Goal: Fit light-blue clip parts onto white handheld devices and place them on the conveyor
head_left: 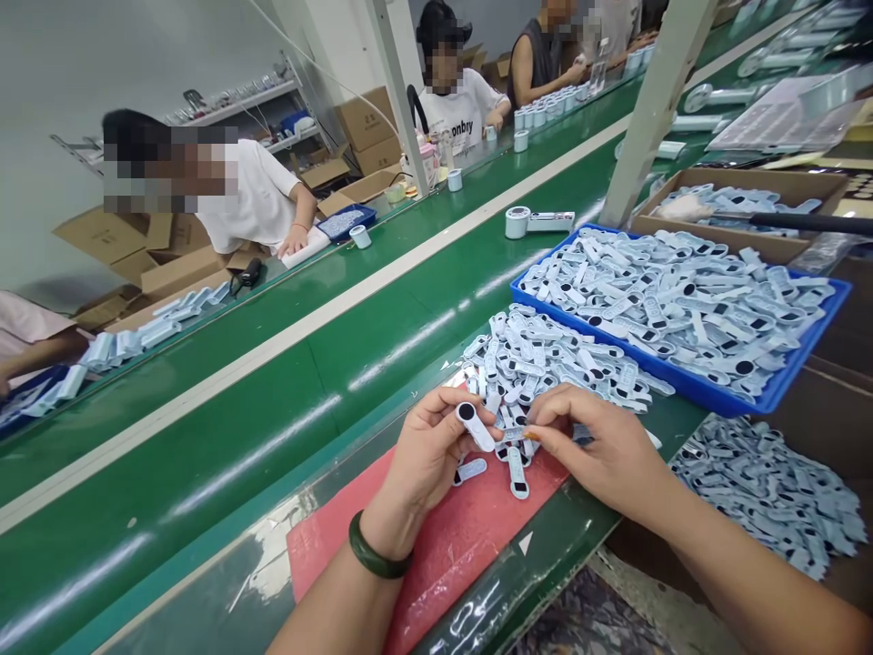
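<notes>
My left hand [433, 446], with a dark green bangle at the wrist, pinches a small pale plastic strip [476, 429] with rounded ends and a black round spot at its top. Close beside it, my right hand [593, 441] has thumb and forefinger closed together; what is between them is too small to make out. Below the hands, two more pale strips [517, 473] lie on a red sheet [436, 564]. Just beyond the fingers spreads a loose pile of the same strips [546, 359], many with black spots or squares.
A blue tray [764, 400] heaped with strips stands right of the pile. More strips [770, 491] fill a box below it. A green conveyor belt [286, 409] runs diagonally past, carrying a pale handheld device [538, 222]. Several co-workers sit opposite. A metal post [655, 109] rises behind the tray.
</notes>
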`<state>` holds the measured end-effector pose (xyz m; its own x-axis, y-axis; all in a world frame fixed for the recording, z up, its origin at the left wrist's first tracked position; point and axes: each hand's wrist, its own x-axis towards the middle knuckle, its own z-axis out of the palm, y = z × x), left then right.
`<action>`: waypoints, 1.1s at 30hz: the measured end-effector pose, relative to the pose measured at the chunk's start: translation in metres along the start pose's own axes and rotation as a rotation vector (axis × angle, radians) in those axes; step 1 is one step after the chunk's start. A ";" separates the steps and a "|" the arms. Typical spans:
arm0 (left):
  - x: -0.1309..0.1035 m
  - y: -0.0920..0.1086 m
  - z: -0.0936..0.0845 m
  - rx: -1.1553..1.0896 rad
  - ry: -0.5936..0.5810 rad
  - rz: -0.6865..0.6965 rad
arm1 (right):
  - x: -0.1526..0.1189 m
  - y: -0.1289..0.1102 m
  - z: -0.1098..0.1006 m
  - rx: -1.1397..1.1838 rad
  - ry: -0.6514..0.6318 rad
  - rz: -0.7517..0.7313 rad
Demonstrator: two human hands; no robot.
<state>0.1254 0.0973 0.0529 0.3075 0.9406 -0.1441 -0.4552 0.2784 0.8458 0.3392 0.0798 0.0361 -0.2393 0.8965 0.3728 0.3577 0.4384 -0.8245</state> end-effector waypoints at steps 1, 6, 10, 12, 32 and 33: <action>0.000 0.000 0.000 0.007 0.001 0.008 | -0.001 0.001 -0.002 -0.006 0.032 0.021; 0.001 -0.002 -0.005 0.261 0.118 0.336 | -0.004 0.007 -0.014 -0.023 0.149 0.071; 0.006 -0.004 -0.013 0.589 0.131 0.536 | -0.009 0.012 -0.019 -0.019 0.174 0.109; 0.008 -0.006 -0.016 0.715 0.115 0.580 | -0.011 0.014 -0.019 -0.021 0.183 0.128; -0.024 -0.021 0.026 1.702 -0.828 0.728 | -0.091 0.022 -0.050 -0.312 -0.220 0.062; -0.024 -0.022 0.025 1.726 -0.796 0.719 | -0.088 0.023 -0.048 -0.329 -0.204 0.050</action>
<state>0.1490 0.0633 0.0508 0.9145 0.3632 0.1783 0.3244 -0.9216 0.2133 0.4119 0.0138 0.0050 -0.3770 0.9008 0.2155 0.6359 0.4209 -0.6468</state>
